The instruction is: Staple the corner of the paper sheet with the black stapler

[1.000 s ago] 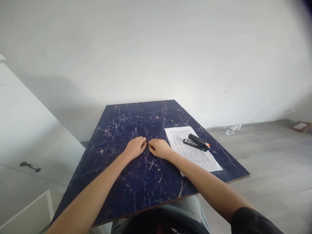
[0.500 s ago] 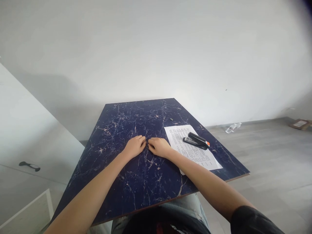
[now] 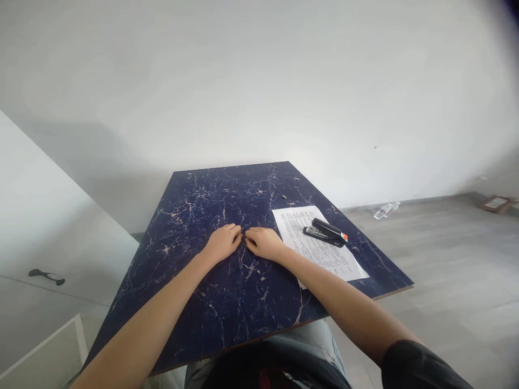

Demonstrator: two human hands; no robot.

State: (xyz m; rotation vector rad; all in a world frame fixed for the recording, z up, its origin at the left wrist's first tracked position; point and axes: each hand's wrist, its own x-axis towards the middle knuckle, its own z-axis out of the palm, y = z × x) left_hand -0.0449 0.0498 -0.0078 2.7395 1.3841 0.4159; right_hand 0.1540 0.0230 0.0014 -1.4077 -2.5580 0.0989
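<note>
My left hand [image 3: 224,241] rests on the dark blue marbled table [image 3: 211,189], its fingers curled in and nothing seen in them. Just to its right, with a narrow gap between, my right hand [image 3: 263,243] lies in the same loosely closed pose. Right of that hand is a printed sheet of paper [image 3: 298,232], possibly more than one; my right forearm passes over its near left part. On the paper lies a black stapler [image 3: 326,232] with an orange-red mark at its right end, its arms spread apart. Neither hand touches it.
A small dark piece [image 3: 284,197], too small to name, sits beyond the paper. A white wall [image 3: 259,86] stands behind the table. At left is a white panel with a black handle [image 3: 46,276]. On the floor at right lie a clear plastic bottle [image 3: 386,210] and a brown box [image 3: 497,203].
The view has shifted very slightly. Both hands, the paper and the stapler stay where they were on the table.
</note>
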